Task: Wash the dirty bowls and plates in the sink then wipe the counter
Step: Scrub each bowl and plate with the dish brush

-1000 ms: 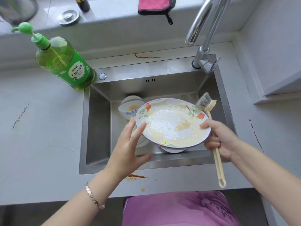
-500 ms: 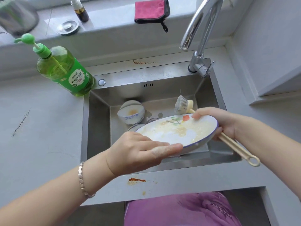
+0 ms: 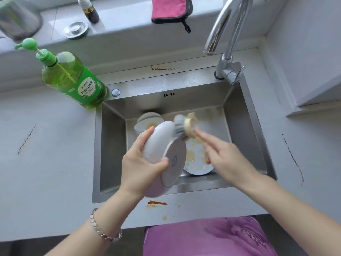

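The left hand (image 3: 142, 163) has its fingers grasping an upturned plate (image 3: 175, 161) over the sink (image 3: 166, 84), with 1 dirty bowl (image 3: 145, 122) behind. The brush (image 3: 181, 126) meets its back, gripped, it seems through the blur, by the right hand (image 3: 227, 159) above 1 soiled plate (image 3: 197, 159). The desk (image 3: 46, 163) stain (image 3: 156, 202) is unwiped: early going, I'd say.

Our left hand (image 3: 142, 163) above the sink (image 3: 98, 154), fingers curled round the plate (image 3: 156, 143), our right hand (image 3: 227, 156) over the sink too, blurred, holding the brush (image 3: 184, 126)
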